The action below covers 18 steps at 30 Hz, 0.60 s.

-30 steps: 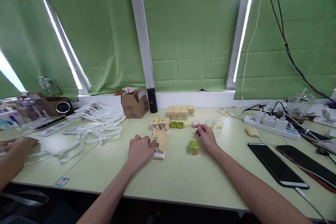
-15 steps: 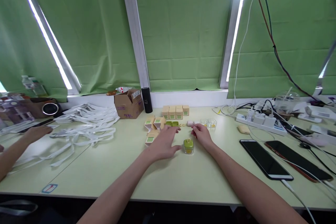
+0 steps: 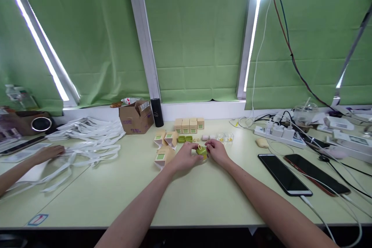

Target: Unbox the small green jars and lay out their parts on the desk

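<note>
My left hand point(image 3: 184, 159) has its thumb and fingers closed around a small green-lidded jar point(image 3: 201, 150) with a pale loop on top. Close by on the right, my right hand point(image 3: 217, 152) has its fingertips pinched together; anything between them is too small to make out. Just beyond the hands lie two green square lids point(image 3: 185, 139), a small pale pink cylinder point(image 3: 205, 138) and clear jars point(image 3: 225, 138) with yellow in the bottom. Left of my left hand are three open kraft boxes point(image 3: 170, 138) with green labels.
A row of closed kraft boxes point(image 3: 188, 125) stands at the back, near a cardboard carton point(image 3: 136, 118) and a black cylinder point(image 3: 157, 113). White straps point(image 3: 90, 135) spread left beside another person's hand point(image 3: 48, 153). Phones point(image 3: 285, 174), cables and a power strip point(image 3: 279, 136) occupy the right.
My left hand has moved in and closed on the green-lidded jar, which stood untouched between my hands. My right hand remains pinched near it. The view has shifted slightly.
</note>
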{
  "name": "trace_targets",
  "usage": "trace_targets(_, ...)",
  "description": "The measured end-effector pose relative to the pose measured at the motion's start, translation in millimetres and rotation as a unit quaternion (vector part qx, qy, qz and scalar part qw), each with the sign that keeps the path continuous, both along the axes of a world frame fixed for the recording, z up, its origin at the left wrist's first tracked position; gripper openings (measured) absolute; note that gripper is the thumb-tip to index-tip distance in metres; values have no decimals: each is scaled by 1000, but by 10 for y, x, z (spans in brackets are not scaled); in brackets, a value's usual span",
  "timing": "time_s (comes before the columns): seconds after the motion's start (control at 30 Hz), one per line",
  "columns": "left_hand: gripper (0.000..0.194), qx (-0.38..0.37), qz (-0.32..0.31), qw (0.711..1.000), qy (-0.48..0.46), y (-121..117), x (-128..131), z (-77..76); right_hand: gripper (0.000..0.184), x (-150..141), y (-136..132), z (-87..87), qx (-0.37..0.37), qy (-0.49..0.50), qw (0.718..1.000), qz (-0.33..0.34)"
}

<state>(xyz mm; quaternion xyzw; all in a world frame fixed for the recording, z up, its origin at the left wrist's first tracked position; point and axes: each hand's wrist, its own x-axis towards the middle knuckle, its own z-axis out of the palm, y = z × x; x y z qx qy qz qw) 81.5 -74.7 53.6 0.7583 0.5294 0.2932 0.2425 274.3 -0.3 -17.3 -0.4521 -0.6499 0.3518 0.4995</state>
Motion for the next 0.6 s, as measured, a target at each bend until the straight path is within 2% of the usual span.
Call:
trace_targets(0.1, 43, 31, 61, 994, -83, -17, 32, -3, 22, 12, -55, -2, 26, 9, 999, 21)
trace_targets(0.27, 41, 30, 53, 982, -178, 1, 24, 31, 40, -7, -241, 54, 95, 21, 992, 84)
trace_targets(0.37, 45, 31, 67, 977, -200, 18, 15, 19, 50, -72, -363, 129, 128, 27, 985, 110)
trace_targets(0.47, 43, 37, 80, 975, -205, 18, 24, -11, 48, -144, -427, 173, 143, 34, 984, 100)
trace_targets(0.6, 39, 47, 79, 973, -212, 3, 37, -40, 43, -182, -411, 159, 117, 67, 987, 88)
